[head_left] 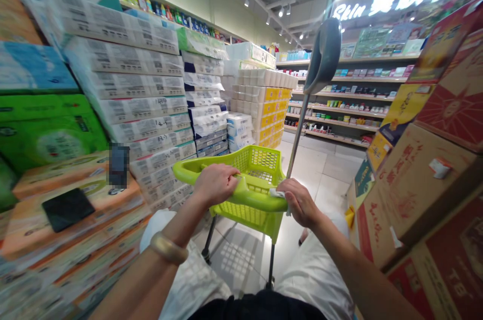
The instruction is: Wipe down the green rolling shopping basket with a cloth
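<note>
Both arms stretched forward, left hand [216, 183] clenched — right hand [300, 203] curled, knuckles up

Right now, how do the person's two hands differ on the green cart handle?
The left hand wraps its fingers over the green cart handle with nothing else in it; the right hand presses a small white paper against the handle. The left wrist wears a gold bangle; the right wrist is bare. Both grip the handle.
</note>
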The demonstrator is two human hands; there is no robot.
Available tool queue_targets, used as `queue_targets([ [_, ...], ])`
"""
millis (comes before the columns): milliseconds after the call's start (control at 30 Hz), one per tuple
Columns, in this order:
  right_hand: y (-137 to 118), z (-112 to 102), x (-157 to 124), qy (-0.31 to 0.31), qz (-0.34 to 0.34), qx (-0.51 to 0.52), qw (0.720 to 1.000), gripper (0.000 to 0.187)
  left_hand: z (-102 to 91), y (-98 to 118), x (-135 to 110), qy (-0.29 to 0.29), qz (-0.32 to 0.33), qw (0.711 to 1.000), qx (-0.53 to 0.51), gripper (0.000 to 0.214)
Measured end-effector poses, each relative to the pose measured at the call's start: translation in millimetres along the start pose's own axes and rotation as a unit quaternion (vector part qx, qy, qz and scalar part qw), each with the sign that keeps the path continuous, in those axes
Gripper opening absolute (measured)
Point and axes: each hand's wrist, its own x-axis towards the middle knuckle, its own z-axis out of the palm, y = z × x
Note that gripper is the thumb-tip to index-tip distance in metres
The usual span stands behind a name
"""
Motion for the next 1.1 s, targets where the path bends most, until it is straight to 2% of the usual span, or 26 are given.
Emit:
queue_targets([
  [100,1,9,-1,0.061,0.030,0.019,0.998,0.042,-0.4,5,1,-0.002,-0.002,1.000,0.005,0.039],
  [200,-9,16,3,0.125,0.105,0.012,0.987,0.043,0.3,10,2,0.001,-0.040,0.999,0.004,0.038],
  [300,-24,17,10,0.100,0.162,-0.042,0.981,0.043,0.9,12,1,0.003,-0.073,0.997,-0.004,0.038],
  [433,-41,16,20,0.047,0.205,-0.173,0.962,0.046,0.6,12,-2,0.007,-0.082,0.997,-0.010,0.037],
  [700,-67,29,38,0.049,0.250,-0.345,0.903,0.043,1.6,16,-2,0.004,-0.079,0.997,-0.011,0.037],
  [767,-73,32,42,0.050,0.253,-0.357,0.898,0.039,2.5,18,-1,0.009,-0.080,0.997,-0.011,0.037],
  [900,-80,37,42,0.091,0.224,-0.288,0.927,0.033,4.2,22,1,0.015,-0.082,0.996,-0.008,0.036],
  [1000,-79,38,33,0.189,0.190,-0.154,0.951,0.035,5.1,23,2,0.012,-0.092,0.996,-0.012,0.036],
  [1033,-78,36,31,0.230,0.192,-0.095,0.950,0.036,5.3,23,3,0.010,-0.096,0.995,-0.013,0.036],
  [1100,-76,30,26,0.302,0.214,0.015,0.929,0.038,5.5,24,4,0.005,-0.104,0.994,-0.016,0.035],
])
